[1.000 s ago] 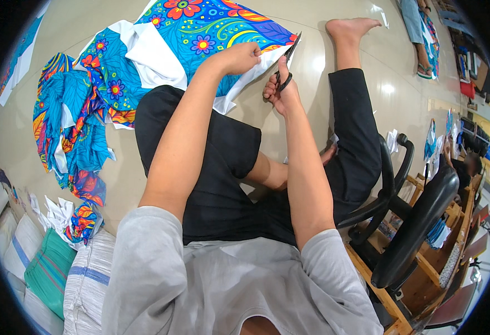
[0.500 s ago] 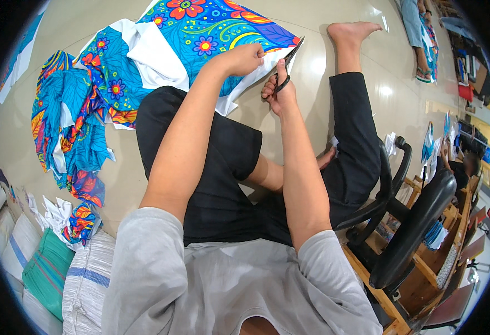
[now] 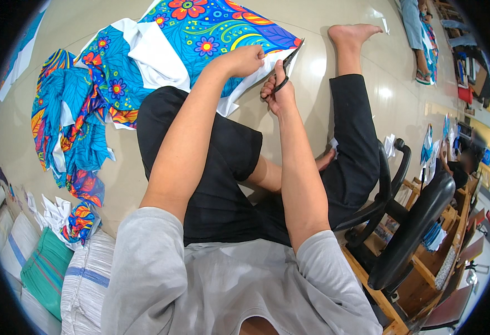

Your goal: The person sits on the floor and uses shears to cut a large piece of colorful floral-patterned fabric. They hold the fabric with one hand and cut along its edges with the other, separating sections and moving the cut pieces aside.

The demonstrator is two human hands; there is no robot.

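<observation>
A large piece of fabric (image 3: 200, 28), printed with bright flowers and leaves on blue and edged in white, lies spread on the floor ahead of me. My left hand (image 3: 249, 60) is closed at its near white edge, pinching the fabric; the fingertips are partly hidden. In my right hand (image 3: 279, 94) is a pair of black-handled scissors (image 3: 290, 57), fingers wrapped round the handles. Its dark blades point away from me and reach the fabric's right corner. Folded over the print, left of my left hand, is a white piece of cloth (image 3: 158, 58).
Crumpled printed fabric (image 3: 72, 117) lies at left, with white scraps (image 3: 58, 215) nearer me. Stuffed white sacks (image 3: 88, 273) and a green sack (image 3: 46, 268) fill the lower left. A black chair (image 3: 412, 234) stands close on my right. Other people sit farther off at right.
My right hand and the scissors have shifted very slightly left and toward me. My left hand and the fabric look almost the same.
</observation>
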